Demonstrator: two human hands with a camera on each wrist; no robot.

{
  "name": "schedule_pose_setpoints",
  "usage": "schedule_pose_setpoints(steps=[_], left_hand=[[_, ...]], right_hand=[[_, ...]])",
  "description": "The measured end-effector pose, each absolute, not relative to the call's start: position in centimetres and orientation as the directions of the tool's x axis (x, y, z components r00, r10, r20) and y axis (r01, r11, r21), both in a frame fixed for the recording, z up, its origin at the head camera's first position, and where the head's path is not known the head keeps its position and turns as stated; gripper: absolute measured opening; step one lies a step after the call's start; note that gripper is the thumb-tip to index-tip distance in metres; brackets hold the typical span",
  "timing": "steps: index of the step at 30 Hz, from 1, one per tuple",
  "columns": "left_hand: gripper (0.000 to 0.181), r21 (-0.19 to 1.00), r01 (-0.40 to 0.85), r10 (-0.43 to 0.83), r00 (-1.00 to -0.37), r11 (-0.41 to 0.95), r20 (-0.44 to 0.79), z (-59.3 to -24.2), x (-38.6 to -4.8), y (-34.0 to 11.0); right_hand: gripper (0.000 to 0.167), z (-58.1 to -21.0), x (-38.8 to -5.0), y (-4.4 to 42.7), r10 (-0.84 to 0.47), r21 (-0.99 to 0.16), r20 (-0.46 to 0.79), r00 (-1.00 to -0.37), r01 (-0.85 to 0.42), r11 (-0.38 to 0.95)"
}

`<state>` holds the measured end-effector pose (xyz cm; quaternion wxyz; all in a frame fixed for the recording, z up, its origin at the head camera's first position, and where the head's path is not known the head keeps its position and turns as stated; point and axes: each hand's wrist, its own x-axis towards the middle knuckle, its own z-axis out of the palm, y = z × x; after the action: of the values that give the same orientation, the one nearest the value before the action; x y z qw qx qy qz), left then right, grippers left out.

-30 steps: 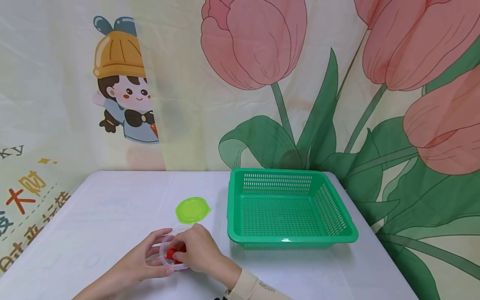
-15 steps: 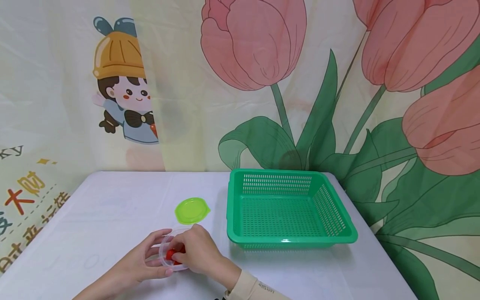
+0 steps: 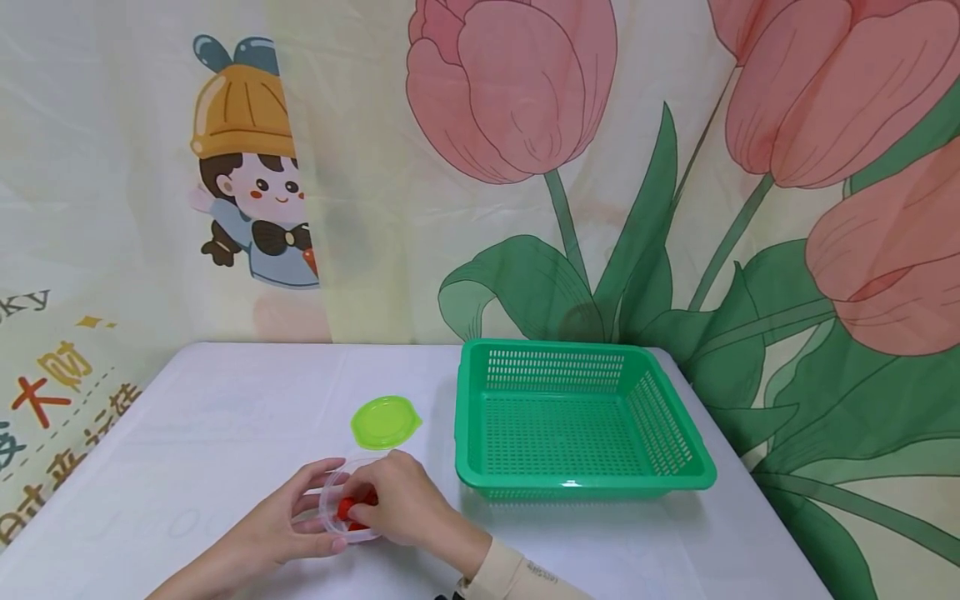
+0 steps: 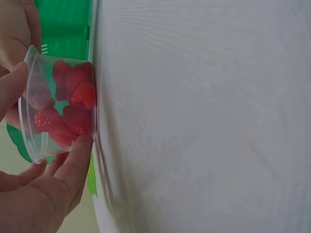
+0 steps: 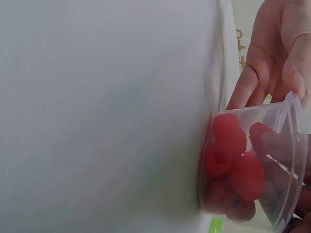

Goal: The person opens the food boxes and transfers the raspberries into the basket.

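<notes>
Cup (image 5: pixel 267 114) of raspberries (image 5: pixel 248 175): gripped round its side by left hand (image 3: pixel 288 517), dipped into by right hand (image 3: pixel 405 500) pinching one; lid (image 3: pixel 386 422) just beyond cup, basket (image 3: pixel 577 482) to its right.

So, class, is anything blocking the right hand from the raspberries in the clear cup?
Nothing visible blocks it: the right hand reaches through the open top of the clear cup to the raspberries. The lime-green lid lies apart on the table, and the left hand grips only the cup's side.
</notes>
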<state>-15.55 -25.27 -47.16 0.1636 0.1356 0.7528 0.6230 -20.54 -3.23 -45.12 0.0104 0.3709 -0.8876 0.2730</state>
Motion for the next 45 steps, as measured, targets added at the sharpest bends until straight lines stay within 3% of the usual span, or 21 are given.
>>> schedule_pose_setpoints(steps=[8,19,26,45], left_hand=[[0.098,0.969,0.06,0.402,-0.915,0.239,-0.042,-47.4,-15.9,-25.1],[0.103,0.939,0.04,0.372,-0.923,0.341,-0.096,-47.3,-16.1,-25.0],[0.102,0.931,0.008,0.35,-0.928,0.365,-0.129,-47.1,-16.2,-24.7],[0.101,0.939,0.044,0.365,-0.927,0.34,-0.089,-47.1,-15.6,-25.0]], right_hand=[[0.014,-43.1,-20.5,-1.9,-0.627,-0.583,0.15,-0.764,-0.58,0.568],[0.014,-39.6,-21.5,2.0,-0.646,-0.553,0.256,-0.719,-0.657,0.512],[0.011,-36.6,-22.2,4.6,-0.615,-0.626,0.236,-0.753,-0.602,0.496],[0.013,-33.5,-29.0,11.5,-0.575,-0.625,0.176,-0.799,-0.542,0.562]])
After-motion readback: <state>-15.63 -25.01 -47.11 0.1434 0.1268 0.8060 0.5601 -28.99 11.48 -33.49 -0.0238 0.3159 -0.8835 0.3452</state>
